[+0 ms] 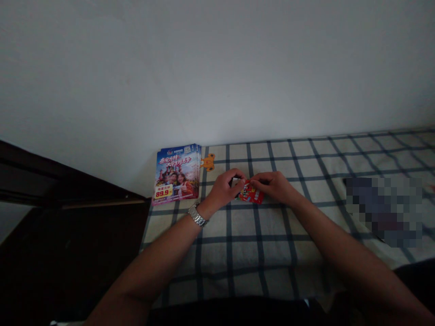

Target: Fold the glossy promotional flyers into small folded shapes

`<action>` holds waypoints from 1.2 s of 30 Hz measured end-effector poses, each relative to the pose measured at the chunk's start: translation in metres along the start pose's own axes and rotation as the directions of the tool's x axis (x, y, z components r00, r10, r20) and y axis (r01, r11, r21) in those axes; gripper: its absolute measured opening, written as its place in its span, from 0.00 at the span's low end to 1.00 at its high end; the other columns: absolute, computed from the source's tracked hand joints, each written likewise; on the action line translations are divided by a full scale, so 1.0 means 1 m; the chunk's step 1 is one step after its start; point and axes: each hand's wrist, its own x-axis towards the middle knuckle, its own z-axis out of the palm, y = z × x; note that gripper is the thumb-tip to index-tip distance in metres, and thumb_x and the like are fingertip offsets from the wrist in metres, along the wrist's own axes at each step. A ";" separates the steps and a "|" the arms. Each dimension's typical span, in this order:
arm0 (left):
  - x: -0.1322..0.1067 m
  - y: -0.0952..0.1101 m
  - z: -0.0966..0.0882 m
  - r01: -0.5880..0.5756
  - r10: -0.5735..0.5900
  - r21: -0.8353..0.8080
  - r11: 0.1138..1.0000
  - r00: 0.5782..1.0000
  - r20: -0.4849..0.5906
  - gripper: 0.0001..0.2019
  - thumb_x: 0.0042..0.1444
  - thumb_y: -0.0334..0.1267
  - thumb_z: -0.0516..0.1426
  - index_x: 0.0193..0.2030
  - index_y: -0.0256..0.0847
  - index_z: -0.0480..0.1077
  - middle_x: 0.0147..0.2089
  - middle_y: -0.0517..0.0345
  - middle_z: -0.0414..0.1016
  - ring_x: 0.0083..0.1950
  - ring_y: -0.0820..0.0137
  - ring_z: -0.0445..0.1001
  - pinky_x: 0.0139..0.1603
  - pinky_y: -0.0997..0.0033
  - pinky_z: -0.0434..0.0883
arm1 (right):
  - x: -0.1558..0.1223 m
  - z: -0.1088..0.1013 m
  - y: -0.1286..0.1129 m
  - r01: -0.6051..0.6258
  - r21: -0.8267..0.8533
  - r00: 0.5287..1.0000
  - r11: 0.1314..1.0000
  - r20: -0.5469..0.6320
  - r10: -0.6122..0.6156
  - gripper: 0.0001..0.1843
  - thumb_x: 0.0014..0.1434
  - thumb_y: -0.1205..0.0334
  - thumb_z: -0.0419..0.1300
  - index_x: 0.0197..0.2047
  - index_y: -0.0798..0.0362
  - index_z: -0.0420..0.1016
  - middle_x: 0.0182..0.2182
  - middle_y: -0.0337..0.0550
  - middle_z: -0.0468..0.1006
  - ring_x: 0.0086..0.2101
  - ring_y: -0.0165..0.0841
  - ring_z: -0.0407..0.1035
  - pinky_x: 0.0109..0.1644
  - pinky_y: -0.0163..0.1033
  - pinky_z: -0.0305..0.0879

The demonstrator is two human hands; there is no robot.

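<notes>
Red printed packet is sitting between the two hands, low over the checked sheet; whether it is touching the cloth, I cannot tell. The left hand is pinching it near its top left, and the right hand is pinching its top edge, with the thumbs coming close together. Some fingers are hiding behind, so I cannot tell just how they are gripping.

For good work here, I think both hands should be pinching firmly but gently, so the packet is not slipping or getting squashed. Keeping it low is a good idea, since the sheet is lying right under it. The stack of flyers is lying near the left hand, so that elbow should be moving with care.
</notes>
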 end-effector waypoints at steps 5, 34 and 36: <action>0.000 0.000 0.000 -0.009 0.008 0.022 1.000 1.000 0.029 0.09 0.66 0.43 0.59 0.41 0.41 0.75 0.40 0.57 0.79 0.43 0.67 0.77 0.47 0.68 0.72 | 0.000 0.001 0.002 0.007 0.005 1.000 1.000 0.009 -0.007 0.19 0.68 0.49 0.59 0.41 0.53 0.85 0.34 0.43 0.86 0.32 0.35 0.76 0.35 0.36 0.67; 0.003 0.000 -0.001 0.051 -0.052 -0.033 0.998 0.998 -0.027 0.10 0.64 0.44 0.59 0.39 0.40 0.74 0.39 0.56 0.79 0.42 0.66 0.77 0.47 0.67 0.73 | 0.002 0.000 0.003 -0.023 0.067 0.998 0.997 -0.049 0.026 0.18 0.66 0.48 0.60 0.39 0.53 0.85 0.35 0.45 0.86 0.33 0.37 0.77 0.37 0.39 0.70; 0.003 -0.002 -0.001 0.045 -0.045 -0.030 0.999 0.999 -0.025 0.09 0.63 0.43 0.59 0.39 0.40 0.74 0.38 0.57 0.79 0.42 0.67 0.76 0.47 0.68 0.73 | 0.002 0.001 0.003 -0.022 0.060 0.999 0.998 -0.046 0.025 0.18 0.66 0.49 0.60 0.39 0.54 0.85 0.34 0.45 0.86 0.33 0.37 0.77 0.37 0.39 0.70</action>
